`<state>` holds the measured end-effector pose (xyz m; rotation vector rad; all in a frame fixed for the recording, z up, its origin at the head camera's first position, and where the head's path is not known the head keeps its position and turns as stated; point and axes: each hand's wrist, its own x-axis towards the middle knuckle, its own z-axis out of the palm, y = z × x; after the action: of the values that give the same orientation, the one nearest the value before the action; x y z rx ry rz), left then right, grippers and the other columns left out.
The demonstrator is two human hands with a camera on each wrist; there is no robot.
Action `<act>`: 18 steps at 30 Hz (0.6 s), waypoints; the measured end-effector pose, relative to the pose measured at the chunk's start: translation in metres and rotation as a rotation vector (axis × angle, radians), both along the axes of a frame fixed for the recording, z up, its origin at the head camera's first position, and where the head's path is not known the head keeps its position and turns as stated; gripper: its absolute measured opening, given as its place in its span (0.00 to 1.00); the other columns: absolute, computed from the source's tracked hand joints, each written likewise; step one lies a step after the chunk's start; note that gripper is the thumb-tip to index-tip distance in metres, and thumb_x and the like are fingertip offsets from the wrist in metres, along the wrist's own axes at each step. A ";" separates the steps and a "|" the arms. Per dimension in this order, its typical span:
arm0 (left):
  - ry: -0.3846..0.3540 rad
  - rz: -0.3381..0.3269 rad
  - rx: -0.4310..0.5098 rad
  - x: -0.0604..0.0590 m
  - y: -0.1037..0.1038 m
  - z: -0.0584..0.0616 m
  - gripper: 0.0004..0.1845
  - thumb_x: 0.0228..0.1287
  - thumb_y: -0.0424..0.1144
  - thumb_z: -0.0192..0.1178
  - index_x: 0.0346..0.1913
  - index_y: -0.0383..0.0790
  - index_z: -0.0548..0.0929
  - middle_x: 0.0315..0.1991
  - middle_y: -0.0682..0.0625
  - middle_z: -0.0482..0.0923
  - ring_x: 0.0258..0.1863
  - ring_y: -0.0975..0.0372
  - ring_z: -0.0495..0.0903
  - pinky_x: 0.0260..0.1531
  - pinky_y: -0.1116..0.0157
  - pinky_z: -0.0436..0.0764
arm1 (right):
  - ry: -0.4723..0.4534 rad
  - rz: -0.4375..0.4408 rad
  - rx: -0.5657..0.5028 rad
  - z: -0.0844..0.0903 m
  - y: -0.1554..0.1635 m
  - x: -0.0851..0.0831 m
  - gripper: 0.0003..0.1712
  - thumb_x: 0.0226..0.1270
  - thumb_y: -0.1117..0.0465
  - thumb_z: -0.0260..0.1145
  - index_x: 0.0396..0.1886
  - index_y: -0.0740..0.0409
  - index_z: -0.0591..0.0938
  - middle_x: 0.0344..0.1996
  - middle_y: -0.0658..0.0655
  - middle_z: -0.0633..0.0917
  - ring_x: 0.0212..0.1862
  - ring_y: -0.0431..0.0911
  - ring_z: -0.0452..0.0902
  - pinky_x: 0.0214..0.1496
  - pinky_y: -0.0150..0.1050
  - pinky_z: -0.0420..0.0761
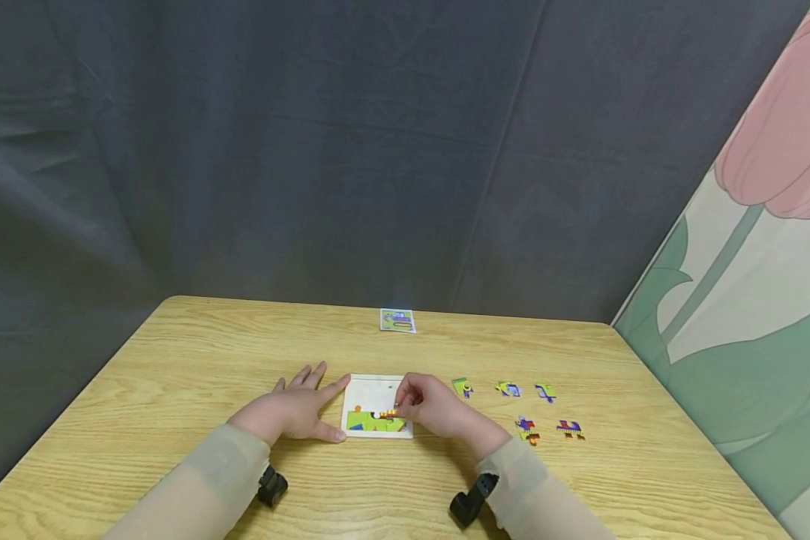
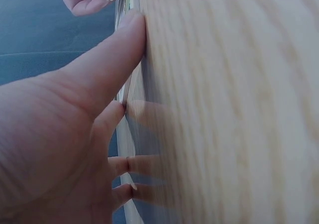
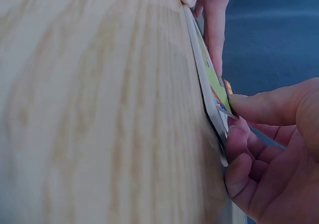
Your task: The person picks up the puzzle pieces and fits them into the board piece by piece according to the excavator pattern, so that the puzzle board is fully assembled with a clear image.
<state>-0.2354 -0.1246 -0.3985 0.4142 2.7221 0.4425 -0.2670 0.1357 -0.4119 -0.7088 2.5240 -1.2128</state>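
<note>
A white puzzle tray lies on the table with green pieces joined along its near edge. My left hand rests at the tray's left side, fingers spread and straight, thumb and index fingertip at its edge. Over the right part of the tray, my right hand pinches a puzzle piece with red and yellow on it, close above the joined pieces. In the right wrist view that piece shows edge-on between thumb and fingers, mostly hidden by them.
Several loose puzzle pieces lie right of the tray, among them a green one and a red-purple one. A picture card lies at the table's far edge. A dark curtain hangs behind the wooden table.
</note>
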 end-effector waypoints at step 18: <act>0.006 -0.005 -0.007 0.000 0.000 0.000 0.51 0.56 0.65 0.65 0.79 0.55 0.54 0.78 0.36 0.39 0.75 0.39 0.38 0.66 0.33 0.44 | 0.011 -0.015 0.043 -0.003 -0.003 0.000 0.08 0.60 0.71 0.72 0.34 0.59 0.80 0.26 0.51 0.74 0.31 0.44 0.69 0.32 0.34 0.67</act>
<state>-0.2351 -0.1248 -0.3986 0.4212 2.7270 0.4312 -0.2674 0.1325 -0.4146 -0.6894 2.5612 -1.1586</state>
